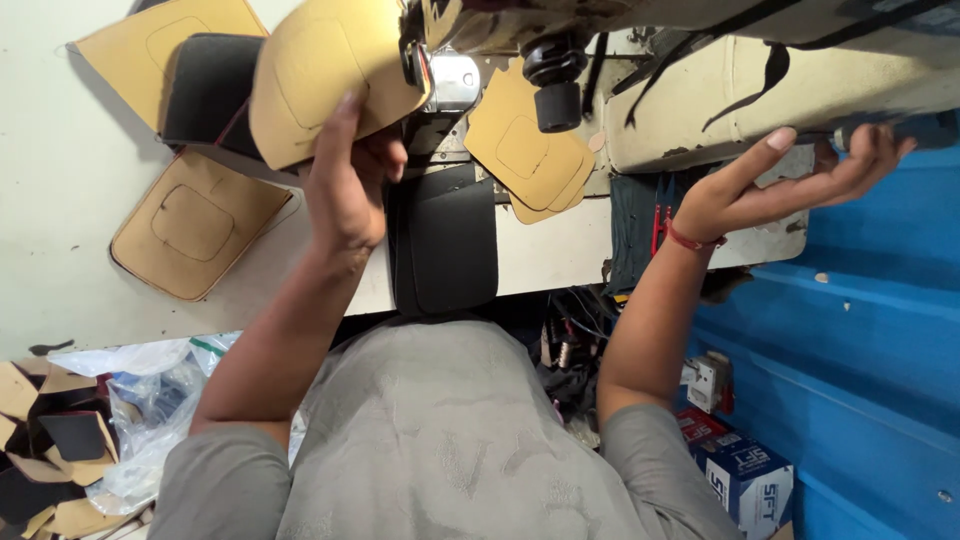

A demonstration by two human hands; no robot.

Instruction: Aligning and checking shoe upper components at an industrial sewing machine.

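My left hand grips the lower edge of a tan padded leather piece with a stitched square outline and holds it up beside the needle area of a cream sewing machine. My right hand, with a red thread around the wrist, reaches to the machine's right end. Its fingers are spread, and the fingertips touch a dark wheel-like part. A black padded piece lies on the white table under the machine, hanging over the front edge.
More tan pieces lie on the table, plus a black one. Red-handled snips hang by the machine. A plastic bag of scraps sits lower left. Blue panels and boxes stand on the right.
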